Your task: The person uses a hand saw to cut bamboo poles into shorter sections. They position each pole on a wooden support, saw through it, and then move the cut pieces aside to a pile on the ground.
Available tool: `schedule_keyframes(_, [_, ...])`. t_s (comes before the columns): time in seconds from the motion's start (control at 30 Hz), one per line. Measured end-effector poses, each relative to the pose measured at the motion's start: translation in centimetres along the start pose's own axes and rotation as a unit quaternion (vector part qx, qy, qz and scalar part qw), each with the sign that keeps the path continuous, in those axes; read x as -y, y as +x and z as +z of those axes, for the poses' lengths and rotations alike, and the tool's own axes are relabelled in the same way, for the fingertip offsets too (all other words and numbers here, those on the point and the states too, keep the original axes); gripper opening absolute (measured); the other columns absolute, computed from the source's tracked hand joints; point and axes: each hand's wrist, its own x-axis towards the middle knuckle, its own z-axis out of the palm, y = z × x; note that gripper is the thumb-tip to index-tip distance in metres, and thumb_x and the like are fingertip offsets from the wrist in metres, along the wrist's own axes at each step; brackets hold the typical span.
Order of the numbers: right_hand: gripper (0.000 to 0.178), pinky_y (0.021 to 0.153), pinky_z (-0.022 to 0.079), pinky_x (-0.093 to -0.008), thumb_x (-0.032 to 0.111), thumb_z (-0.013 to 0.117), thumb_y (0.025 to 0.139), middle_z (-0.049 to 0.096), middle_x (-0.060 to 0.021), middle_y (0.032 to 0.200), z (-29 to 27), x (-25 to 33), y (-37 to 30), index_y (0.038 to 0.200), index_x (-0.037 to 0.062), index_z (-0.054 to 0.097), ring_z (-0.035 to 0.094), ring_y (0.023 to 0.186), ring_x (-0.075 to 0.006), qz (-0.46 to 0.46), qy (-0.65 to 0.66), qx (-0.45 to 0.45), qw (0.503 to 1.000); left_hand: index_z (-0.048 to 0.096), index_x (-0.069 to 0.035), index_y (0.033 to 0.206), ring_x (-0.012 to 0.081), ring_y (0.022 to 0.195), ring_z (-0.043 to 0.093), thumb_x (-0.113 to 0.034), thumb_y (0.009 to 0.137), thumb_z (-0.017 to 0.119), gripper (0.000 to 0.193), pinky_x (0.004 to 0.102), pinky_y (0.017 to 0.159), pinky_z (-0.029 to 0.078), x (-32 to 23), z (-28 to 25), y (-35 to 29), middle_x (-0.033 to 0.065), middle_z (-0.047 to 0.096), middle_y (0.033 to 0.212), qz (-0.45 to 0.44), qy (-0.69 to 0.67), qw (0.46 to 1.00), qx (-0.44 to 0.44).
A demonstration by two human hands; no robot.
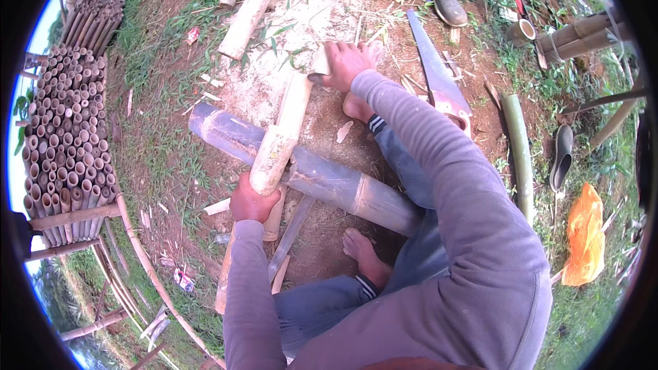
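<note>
A pale, scraped bamboo piece (277,144) lies across a thick, dark bamboo pole (329,181) in front of me. My left hand (253,200) is wrapped round its near end. At the far end of the pale piece, my right hand (347,64) is closed on a short pale piece (320,65) with a dark end, whose kind I cannot make out. This short piece touches or nearly touches the bamboo's far end. The dark pole runs from the left to between my legs. My bare feet are on the ground beside it.
A handsaw (439,72) lies beyond my right arm. Clogs (444,1), a green bamboo length (519,154) and an orange plastic bag (585,233) are on the right. Pale bamboo poles (257,10) lie ahead over sawdust. Cut bamboo is stacked (68,137) at left.
</note>
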Motion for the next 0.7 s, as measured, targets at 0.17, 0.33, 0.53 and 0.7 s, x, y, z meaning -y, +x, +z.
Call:
schedule_keyframes(0.17, [0.102, 0.108, 0.053, -0.0477, 0.059, 0.086, 0.081, 0.068, -0.0312, 0.131, -3.2, -0.2, -16.4, 0.148, -0.0093, 0.052, 0.068, 0.121, -0.0456, -0.107, 0.227, 0.136, 0.958, 0.063, -0.009, 0.124, 0.0451, 0.102, 0.076, -0.034, 0.067, 0.095, 0.07, 0.0531, 0.089, 0.059, 0.6, 0.7, 0.2, 0.0226, 0.078, 0.11, 0.035, -0.02, 0.999, -0.022])
schedule_keyframes(0.33, [0.093, 0.107, 0.056, -0.0462, 0.061, 0.087, 0.079, 0.072, -0.027, 0.131, -13.6, -14.5, -36.6, 0.144, -0.001, 0.062, 0.071, 0.121, -0.0401, -0.005, 0.224, 0.068, 0.972, 0.051, -0.012, 0.143, 0.0455, 0.112, 0.073, -0.028, 0.066, 0.097, 0.091, 0.0538, 0.098, 0.057, 5.0, 0.7, 1.4, 0.0243, 0.074, 0.123, 0.068, -0.049, 0.996, 0.013])
schedule_keyframes(0.53, [0.066, 0.094, 0.06, -0.0481, 0.063, 0.051, 0.108, 0.068, -0.0098, 0.133, -42.8, -49.4, -88.7, 0.15, 0.0119, 0.057, 0.068, 0.116, -0.0268, 0.093, 0.283, -0.899, 0.32, 0.046, -0.007, 0.149, 0.0429, 0.114, 0.073, -0.01, 0.063, 0.092, 0.098, 0.052, 0.099, 0.058, -1.0, 0.2, -2.8, 0.0242, 0.073, 0.124, 0.08, 0.047, 0.996, -0.014])
schedule_keyframes(0.7, [0.039, 0.077, 0.05, -0.0307, 0.034, 0.07, 0.106, 0.075, -0.0062, 0.11, -36.0, -38.8, -86.9, 0.127, 0.0019, 0.07, 0.068, 0.089, -0.0154, 0.318, 0.234, -0.792, 0.466, 0.048, -0.007, 0.146, 0.0436, 0.111, 0.074, -0.013, 0.069, 0.086, 0.087, 0.0499, 0.098, 0.057, -1.0, -12.0, -6.1, 0.0247, 0.073, 0.121, 0.132, -0.016, 0.98, -0.146])
